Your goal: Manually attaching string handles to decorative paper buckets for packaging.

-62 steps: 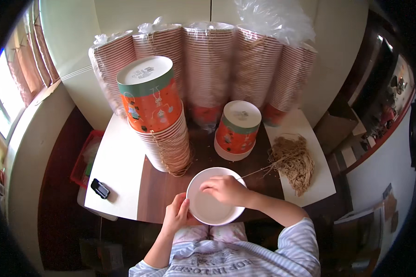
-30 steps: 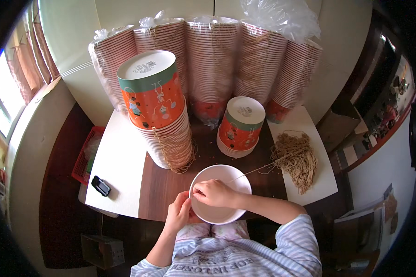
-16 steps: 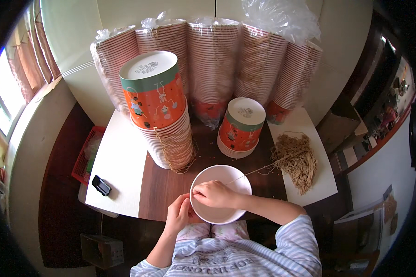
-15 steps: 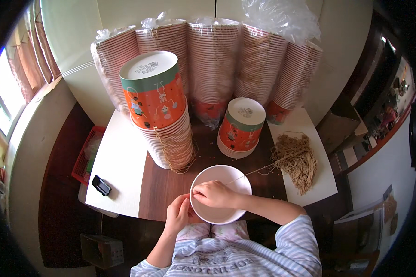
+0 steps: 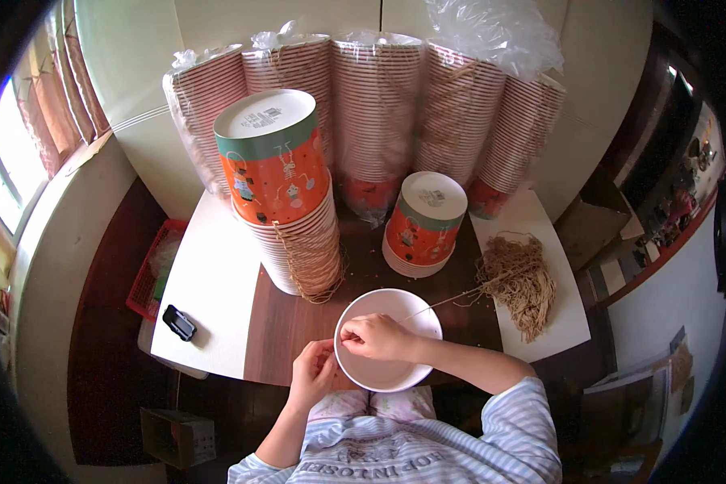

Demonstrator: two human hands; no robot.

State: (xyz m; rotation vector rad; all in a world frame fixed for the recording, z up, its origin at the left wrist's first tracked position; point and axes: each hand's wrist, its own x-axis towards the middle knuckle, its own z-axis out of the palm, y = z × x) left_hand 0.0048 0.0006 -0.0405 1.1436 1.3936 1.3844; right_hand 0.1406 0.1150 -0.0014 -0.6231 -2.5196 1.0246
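Note:
A white-lined paper bucket (image 5: 387,375) stands mouth up at the table's front edge, close to my body. My right hand (image 5: 371,337) reaches inside it, its fingers pinched together against the inner left wall. A thin tan cord (image 5: 448,300) runs from the bundle at the right, over the bucket's rim, toward that hand. Its end is hidden by my fingers. Outside the same wall, my left hand (image 5: 313,371) is closed, fingertips against the bucket just opposite the right ones. What the left fingers pinch, if anything, cannot be made out.
A tangled cord bundle (image 5: 518,282) lies on the right. Upside-down orange and green buckets form a tall stack (image 5: 278,185) at left and a short stack (image 5: 427,222) right of centre; cords hang on the tall one. Plastic-wrapped bucket stacks (image 5: 377,113) line the back. A small black case (image 5: 178,323) lies left.
The view has shifted very slightly. Both hands stay at the bucket's left wall, with only small finger movements; the cord still runs to the bundle.

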